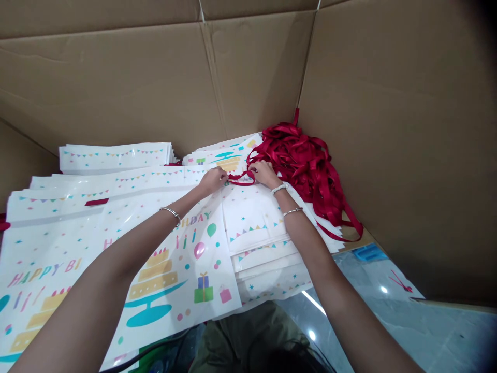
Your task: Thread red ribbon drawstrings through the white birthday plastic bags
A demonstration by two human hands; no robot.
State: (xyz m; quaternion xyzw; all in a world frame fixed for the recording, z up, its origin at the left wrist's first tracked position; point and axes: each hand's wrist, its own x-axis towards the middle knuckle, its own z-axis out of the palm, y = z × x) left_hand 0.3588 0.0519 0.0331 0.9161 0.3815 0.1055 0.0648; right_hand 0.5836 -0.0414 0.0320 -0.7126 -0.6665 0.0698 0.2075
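A short red ribbon (241, 179) runs between my two hands over the printed sheets. My left hand (213, 180) pinches its left end, close to the top edge of a white birthday-print sheet (182, 290) with a cake, balloons and gifts. The fingers of my right hand (265, 173) are closed on the ribbon's other side, right beside a big tangled heap of red ribbons (301, 163). Beneath my right forearm lies a fanned stack of white printed sheets (264, 223).
Brown cardboard walls (116, 83) stand behind and to the right. A folded stack of printed sheets (116, 158) rests at the back left. At the far left another birthday sheet (42, 243) lies under a red ribbon piece (97, 202). Shiny grey floor (373, 300) shows at lower right.
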